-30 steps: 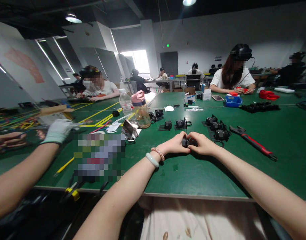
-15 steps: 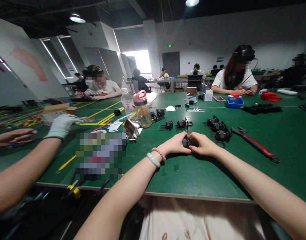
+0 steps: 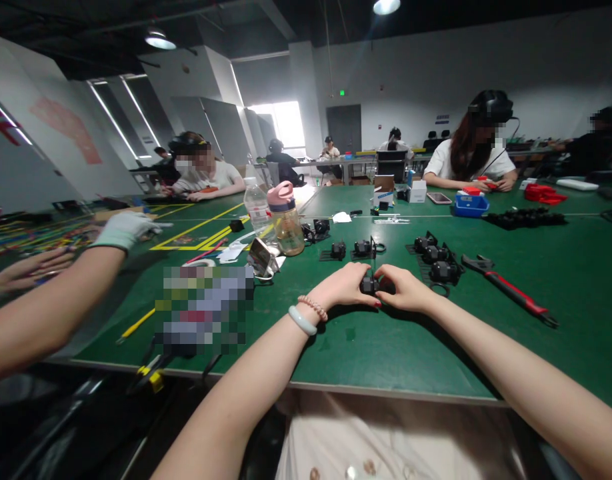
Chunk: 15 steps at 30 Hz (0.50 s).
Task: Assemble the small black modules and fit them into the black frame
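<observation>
Between my two hands is a small black plastic part (image 3: 370, 285), low over the green table. My left hand (image 3: 347, 283) grips it from the left, thumb underneath and fingers over the top. From the right, my right hand (image 3: 402, 288) closes its fingers on the same part, so much of it is hidden. Just beyond stand similar black parts with flat ribbed plates: one part (image 3: 339, 250) behind my left hand and another (image 3: 363, 249) straight ahead. A cluster of black parts (image 3: 440, 260) lies past my right hand.
An adjustable wrench (image 3: 511, 290) with red-black handles lies to the right. Ahead on the left are a pink-lidded bottle (image 3: 289, 223), a clear bottle (image 3: 256, 203) and a propped-up phone (image 3: 262, 259). A co-worker's gloved hand (image 3: 123, 230) works at far left. A blue bin (image 3: 470, 204) stands farther back.
My hands have shifted slightly, with the left opening a little wider around the black part. At left, the co-worker's arms have moved and the cardboard box there is less visible.
</observation>
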Each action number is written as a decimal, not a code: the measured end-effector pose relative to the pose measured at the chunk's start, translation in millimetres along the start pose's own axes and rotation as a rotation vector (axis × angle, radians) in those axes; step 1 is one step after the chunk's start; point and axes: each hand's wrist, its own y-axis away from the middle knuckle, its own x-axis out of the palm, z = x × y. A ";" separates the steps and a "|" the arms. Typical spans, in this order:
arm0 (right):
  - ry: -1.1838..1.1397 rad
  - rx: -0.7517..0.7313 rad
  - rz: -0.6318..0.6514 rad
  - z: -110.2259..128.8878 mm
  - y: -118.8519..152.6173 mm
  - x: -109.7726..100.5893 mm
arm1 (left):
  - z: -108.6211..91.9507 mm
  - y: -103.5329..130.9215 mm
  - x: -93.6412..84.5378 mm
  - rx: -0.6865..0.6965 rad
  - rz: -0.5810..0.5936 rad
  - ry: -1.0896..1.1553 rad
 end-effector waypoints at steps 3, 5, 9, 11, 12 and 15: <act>-0.008 -0.004 -0.006 -1.9 0.6 0.6 | 1.0 2.5 -1.9 -0.049 -0.015 -0.031; -0.008 -0.007 -0.010 -2.8 1.1 0.7 | 1.0 2.7 -2.3 -0.043 -0.018 -0.031; -0.007 -0.012 -0.011 -3.2 1.6 -0.8 | -1.0 1.4 -2.9 -0.037 0.008 -0.060; -0.008 -0.012 -0.007 -3.1 1.6 -1.7 | -2.4 2.8 -5.9 -0.032 0.005 -0.076; -0.008 -0.011 -0.005 -3.2 1.5 -2.1 | -2.8 4.6 -8.9 -0.032 0.002 -0.084; -0.012 -0.004 0.000 -4.0 1.2 -2.9 | -1.1 15.8 -27.1 -0.139 0.030 -0.153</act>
